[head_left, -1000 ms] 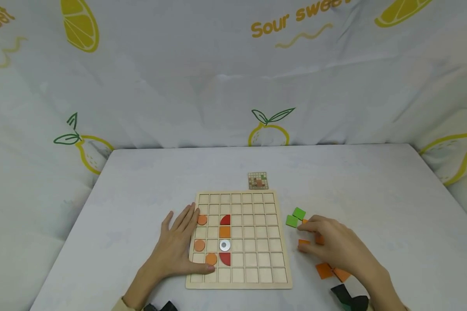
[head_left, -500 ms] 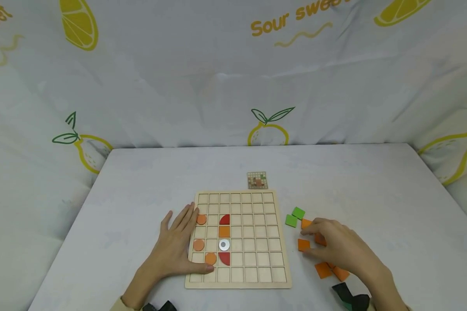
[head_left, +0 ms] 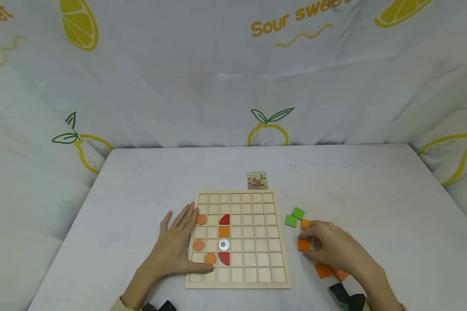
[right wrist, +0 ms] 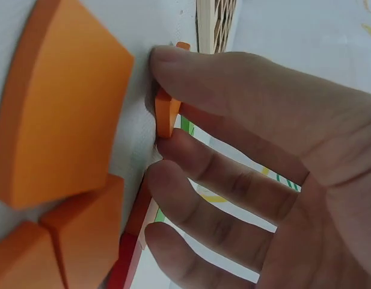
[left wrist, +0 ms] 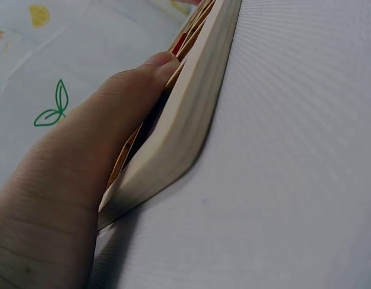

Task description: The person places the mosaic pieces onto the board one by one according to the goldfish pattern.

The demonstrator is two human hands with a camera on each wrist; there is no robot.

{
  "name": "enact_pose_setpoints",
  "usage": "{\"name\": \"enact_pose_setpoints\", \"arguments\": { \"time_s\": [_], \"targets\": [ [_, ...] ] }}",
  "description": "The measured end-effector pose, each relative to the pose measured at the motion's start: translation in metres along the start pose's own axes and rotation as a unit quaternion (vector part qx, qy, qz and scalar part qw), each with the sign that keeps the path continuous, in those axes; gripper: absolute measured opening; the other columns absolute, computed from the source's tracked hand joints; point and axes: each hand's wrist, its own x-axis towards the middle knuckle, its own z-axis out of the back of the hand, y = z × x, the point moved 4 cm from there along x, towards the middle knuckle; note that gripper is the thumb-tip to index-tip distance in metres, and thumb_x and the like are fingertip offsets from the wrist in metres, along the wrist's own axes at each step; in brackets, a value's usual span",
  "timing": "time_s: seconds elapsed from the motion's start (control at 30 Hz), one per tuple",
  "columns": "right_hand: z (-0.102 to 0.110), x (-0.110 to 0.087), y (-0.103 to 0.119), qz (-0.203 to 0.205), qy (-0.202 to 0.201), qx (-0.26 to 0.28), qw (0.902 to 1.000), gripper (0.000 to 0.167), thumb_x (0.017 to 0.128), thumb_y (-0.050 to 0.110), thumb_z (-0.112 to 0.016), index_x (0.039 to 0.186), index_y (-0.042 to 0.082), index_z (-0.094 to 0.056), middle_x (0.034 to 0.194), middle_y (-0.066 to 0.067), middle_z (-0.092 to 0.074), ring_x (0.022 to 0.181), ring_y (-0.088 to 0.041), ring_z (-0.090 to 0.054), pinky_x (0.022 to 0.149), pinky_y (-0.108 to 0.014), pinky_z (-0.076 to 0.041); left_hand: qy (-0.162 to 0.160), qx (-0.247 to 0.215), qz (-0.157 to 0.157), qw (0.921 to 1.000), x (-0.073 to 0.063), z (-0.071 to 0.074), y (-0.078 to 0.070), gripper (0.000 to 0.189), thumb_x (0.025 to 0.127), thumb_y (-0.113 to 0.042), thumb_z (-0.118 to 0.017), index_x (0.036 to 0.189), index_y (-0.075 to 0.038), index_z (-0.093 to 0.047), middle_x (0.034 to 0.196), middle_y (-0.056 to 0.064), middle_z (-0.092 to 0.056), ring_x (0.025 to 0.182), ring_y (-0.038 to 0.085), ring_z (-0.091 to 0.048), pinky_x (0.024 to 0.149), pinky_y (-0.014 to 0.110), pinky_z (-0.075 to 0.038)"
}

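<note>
My left hand (head_left: pixel 177 248) rests spread along the left edge of a wooden grid board (head_left: pixel 257 285), thumb lying over its near corner. In the left wrist view, that thumb (left wrist: pixel 119 96) lies across the board's rim. To the right of the board, my right hand (head_left: pixel 334 246) pinches an orange square tile (head_left: pixel 304 245) on the table, thumb on the near edge and a finger on the far edge. The right wrist view shows the thumb (right wrist: pixel 185 72) curled beside orange tiles, with the remaining fingers bent behind it. The palm hides part of the pile in the head view.
Two green tiles (head_left: pixel 291 220) and more orange tiles (head_left: pixel 323 271) lie around the right hand. On the board sit orange discs (head_left: pixel 201 219), red quarter pieces (head_left: pixel 224 258), an orange square (head_left: pixel 224 232) and a white ring piece (head_left: pixel 224 245). A small pattern card (head_left: pixel 257 180) lies beyond the board.
My right thumb has slid off the orange tile to its near side, and the fingers have drawn in around that tile. The left hand stays put.
</note>
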Motion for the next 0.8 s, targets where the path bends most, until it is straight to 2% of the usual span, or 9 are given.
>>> {"name": "enact_pose_setpoints", "arguments": {
  "time_s": [0.2,0.47,0.7,0.8],
  "targets": [
    [-0.001,0.002,0.001,0.002,-0.004,-0.001,1.0,0.031,0.075,0.01,-0.087,0.105,0.013,-0.08,0.079,0.008,-0.059,0.073,-0.012,-0.048,0.061,-0.023,-0.038,-0.005,0.007,-0.003,1.0,-0.001,0.0,0.0,0.144,0.058,-0.094,-0.066,0.161,0.0,-0.026,0.17,0.012,-0.026,0.158,0.028,-0.025,0.121,0.065,-0.009],
    [0.001,0.001,0.004,0.026,-0.019,-0.004,0.9995,0.029,0.075,0.012,-0.086,0.104,0.012,-0.079,0.083,0.008,-0.063,0.073,-0.011,-0.048,0.061,-0.022,-0.039,-0.014,0.009,0.004,0.9999,-0.001,-0.001,-0.001,0.146,0.056,-0.096,-0.065,0.161,-0.002,-0.026,0.17,0.012,-0.025,0.157,0.029,-0.027,0.121,0.066,-0.011],
    [0.007,0.002,0.018,0.061,-0.044,-0.027,0.9968,0.027,0.077,0.014,-0.085,0.103,0.011,-0.08,0.093,0.006,-0.07,0.073,-0.009,-0.049,0.061,-0.021,-0.04,-0.01,0.009,0.013,0.9998,-0.001,-0.001,-0.003,0.147,0.054,-0.094,-0.068,0.162,-0.003,-0.025,0.171,0.011,-0.024,0.157,0.029,-0.027,0.121,0.066,-0.011],
    [0.011,0.005,0.025,0.071,-0.051,-0.026,0.9958,0.028,0.077,0.014,-0.086,0.105,0.01,-0.081,0.089,0.006,-0.068,0.068,-0.008,-0.047,0.056,-0.02,-0.038,-0.009,0.012,0.016,0.9998,-0.001,-0.001,-0.003,0.147,0.054,-0.094,-0.068,0.162,-0.004,-0.025,0.171,0.01,-0.024,0.157,0.029,-0.028,0.121,0.066,-0.011]
  ]
}}
